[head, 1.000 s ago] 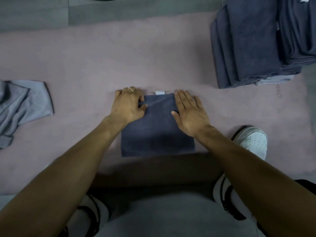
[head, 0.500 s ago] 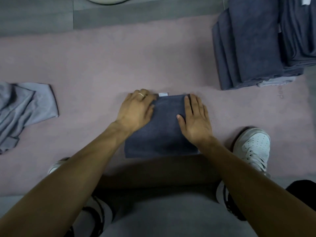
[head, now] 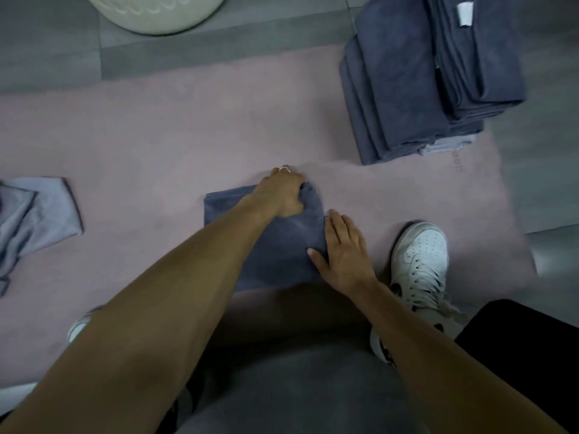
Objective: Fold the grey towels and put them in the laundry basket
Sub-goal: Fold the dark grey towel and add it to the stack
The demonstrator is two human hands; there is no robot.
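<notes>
**Inspector:** Report task status at this moment, working from your left to your right.

**Reviewer:** At far left, one pale grey towel (head: 34,220) lay crumpled on the pink mat (head: 156,136). You had not folded it. At the top, slightly left of centre, the white laundry basket (head: 156,14) stood on the grey floor beyond the mat. Only its lower wall showed, so its contents could not be determined.

**Inspector:** And the towel in work?

**Reviewer:** The dark grey towel (head: 269,245) lay on the mat directly in front of you, already reduced to a compact rectangle. Your left hand (head: 282,195) reached across it and its curled fingers gripped the far right corner, which was bunched into a small pucker. Your right hand (head: 344,249) rested flat, fingers straight, on the towel's right edge, holding nothing.

**Inspector:** Condition of that towel?

**Reviewer:** Plush surface, matte, edges roughly square, left edge clean. The bunched corner suggested one more fold or a lift was under way; which one could not be confirmed.

**Inspector:** Farther right?

**Reviewer:** A stack of dark grey towels (head: 404,86) sat at the mat's upper right corner, folded. By judgement, folding was well advanced, but you had yet to move that stack and the current towel to the basket.
</notes>
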